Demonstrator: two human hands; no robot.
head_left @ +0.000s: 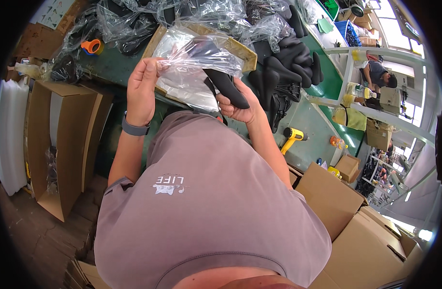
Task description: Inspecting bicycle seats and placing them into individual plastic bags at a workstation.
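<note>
Bike seat (227, 90), black, one: centre of the frame, slightly above the middle, slanting from upper left to lower right. Its wide end sits inside a clear plastic bag (209, 58); its narrow end is out of the bag and lies across the grip, the tip reaching past the curled fingers.

Right hand (252, 105): closed around the narrow end, thumb on the upper side, fingers bent in from below.

Left hand (142, 86): upper left of centre, thumb and fingertips pinching the bag's edge, apart from the bike seat. Wristband (135, 129), dark grey, on the left wrist.

Tray (250, 59), cardboard, shallow: beneath the bag, holding a stack of clear plastic sheets (175, 86).

Loose seats (288, 62), black, a heap: right of the tray, near the right hand.

Wrapped seats (134, 38), several, in clear plastic: along the top of the frame.

Tape roll (92, 46), orange: upper left.

Heat gun (292, 138), yellow and black: right of centre, on the green workbench (310, 120).

Open carton (69, 144), brown, tall: left side.

Further cartons (331, 197), brown: lower right.

Co-worker (376, 73), dark cap: upper right, in the background.
</note>
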